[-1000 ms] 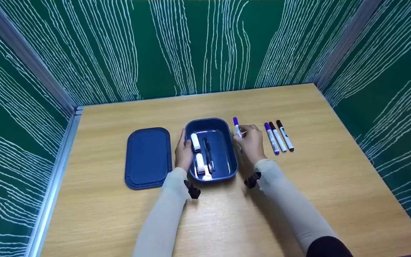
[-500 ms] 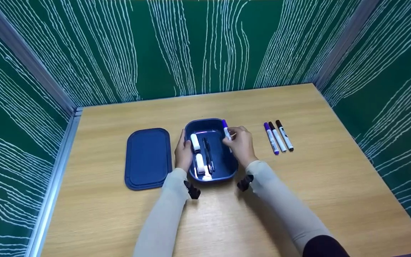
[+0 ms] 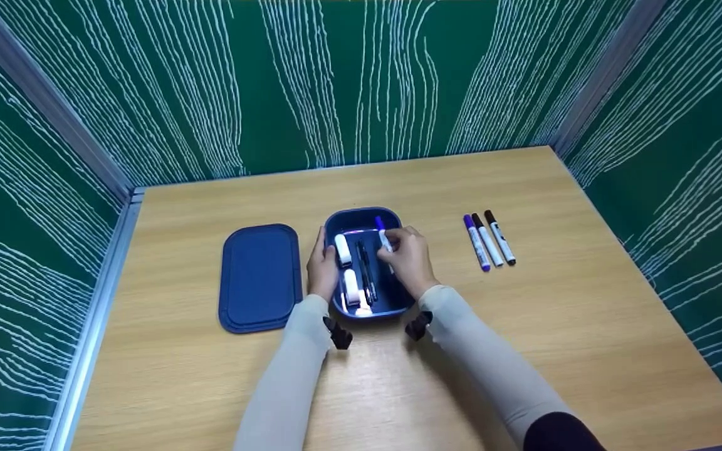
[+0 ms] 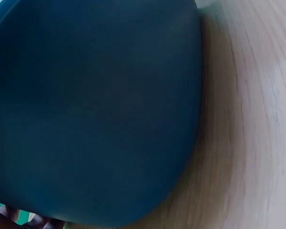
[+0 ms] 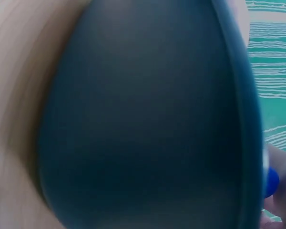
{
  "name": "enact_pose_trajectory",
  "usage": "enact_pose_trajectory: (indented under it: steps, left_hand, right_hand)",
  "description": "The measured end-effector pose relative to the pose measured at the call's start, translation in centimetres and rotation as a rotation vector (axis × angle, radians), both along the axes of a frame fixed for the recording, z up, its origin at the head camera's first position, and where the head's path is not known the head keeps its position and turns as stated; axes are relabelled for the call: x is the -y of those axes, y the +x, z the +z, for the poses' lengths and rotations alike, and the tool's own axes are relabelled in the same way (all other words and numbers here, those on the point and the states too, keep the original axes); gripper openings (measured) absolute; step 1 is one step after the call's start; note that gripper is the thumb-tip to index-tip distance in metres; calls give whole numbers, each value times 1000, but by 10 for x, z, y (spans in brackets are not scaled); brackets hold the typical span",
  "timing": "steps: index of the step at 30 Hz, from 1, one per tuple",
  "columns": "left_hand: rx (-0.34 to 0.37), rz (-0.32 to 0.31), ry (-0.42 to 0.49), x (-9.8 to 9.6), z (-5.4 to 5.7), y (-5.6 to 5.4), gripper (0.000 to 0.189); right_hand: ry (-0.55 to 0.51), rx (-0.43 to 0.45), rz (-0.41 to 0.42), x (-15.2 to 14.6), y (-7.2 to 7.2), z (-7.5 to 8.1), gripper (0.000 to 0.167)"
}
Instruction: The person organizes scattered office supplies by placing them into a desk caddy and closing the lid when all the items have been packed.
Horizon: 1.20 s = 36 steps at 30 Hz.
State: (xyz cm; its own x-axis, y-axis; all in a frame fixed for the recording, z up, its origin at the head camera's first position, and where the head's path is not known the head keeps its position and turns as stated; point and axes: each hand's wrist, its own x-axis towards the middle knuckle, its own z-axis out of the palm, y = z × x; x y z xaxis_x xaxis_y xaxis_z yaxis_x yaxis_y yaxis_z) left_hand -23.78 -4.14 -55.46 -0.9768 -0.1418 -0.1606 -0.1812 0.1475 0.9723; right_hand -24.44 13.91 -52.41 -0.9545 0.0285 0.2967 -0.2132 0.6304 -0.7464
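Observation:
A dark blue plastic box (image 3: 364,217) stands in the middle of the table. My left hand (image 3: 321,270) holds its left wall, thumb at the rim and fingers along the outside. Between thumb and fingers of my right hand (image 3: 411,258) is a white marker with a purple cap (image 3: 380,223), slanted over the right half of the box. Its blue-looking end (image 5: 272,182) peeks past the box wall in the right wrist view. Inside the box lie two white oblong pieces, one at the back (image 3: 343,250) and another nearer (image 3: 351,287), beside slim black pens (image 3: 366,270).
Left of the box the flat blue lid (image 3: 261,279) lies on the wooden table (image 3: 361,388). To the right rest a purple marker (image 3: 477,243) and two dark-capped markers, one in the middle (image 3: 487,240) and one outermost (image 3: 500,238). Green line-patterned panels (image 3: 298,81) enclose the table.
My right hand has carried the purple-capped marker leftward, from beside the box's right wall to over its inside. The left hand stays on the box.

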Motion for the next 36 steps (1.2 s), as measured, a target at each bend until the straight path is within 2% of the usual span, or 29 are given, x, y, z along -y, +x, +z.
enact_pose_trajectory:
  steps: [8, 21, 25, 32, 36]
  left_hand:
    - [-5, -5, 1, 0, -1, 0, 52]
    - [-18, -13, -4, 2, 2, 2, 53]
    - [-29, -9, -7, 1, 3, 2, 53]
    - [-22, -5, -12, 1, 1, 0, 53]
    - [-18, -8, -11, 1, 0, 0, 53]
  right_hand:
    - [32, 37, 32, 9, 3, -6, 32]
    - [206, -46, 42, 15, 6, -20, 22]
    - [246, -36, 37, 17, 6, -22, 21]
    - [311, -17, 33, 20, 7, -23, 6]
    - [338, -7, 40, 21, 8, -25, 9]
